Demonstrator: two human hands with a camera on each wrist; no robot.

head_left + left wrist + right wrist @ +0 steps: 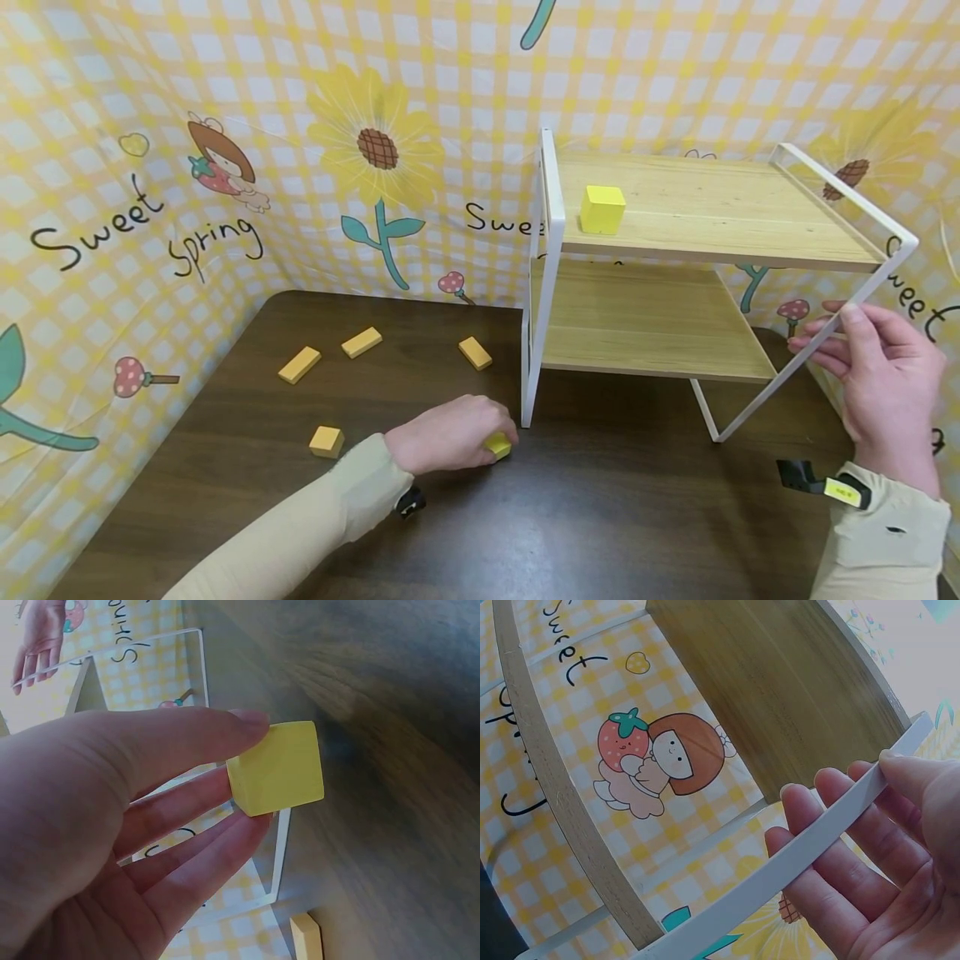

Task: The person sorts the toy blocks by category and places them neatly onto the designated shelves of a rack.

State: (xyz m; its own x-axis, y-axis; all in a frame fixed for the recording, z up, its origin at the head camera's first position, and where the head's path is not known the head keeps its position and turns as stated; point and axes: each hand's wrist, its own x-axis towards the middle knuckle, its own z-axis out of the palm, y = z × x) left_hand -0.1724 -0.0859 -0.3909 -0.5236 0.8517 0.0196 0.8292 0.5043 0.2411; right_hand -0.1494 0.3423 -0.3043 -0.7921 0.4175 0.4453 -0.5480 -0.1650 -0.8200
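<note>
My left hand [450, 433] pinches a yellow cube [279, 769] between thumb and fingertips, low over the dark table, just in front of the shelf's left leg. In the head view the fingers hide most of that cube; whether it touches the table I cannot tell. A second yellow cube [602, 210] rests on the upper board of a two-tier wooden shelf [720, 200], near its left end. On the right side, my right hand [892, 367] grips the shelf's white frame bar [802, 847], thumb on the near side and fingers behind it.
Left on the dark table [247, 508] lie a wooden block [327, 442] and flat blocks: one at far left [300, 365], one beside it [362, 342] and one near the shelf [475, 353]. A checked, printed cloth [420, 50] hangs behind and along the sides.
</note>
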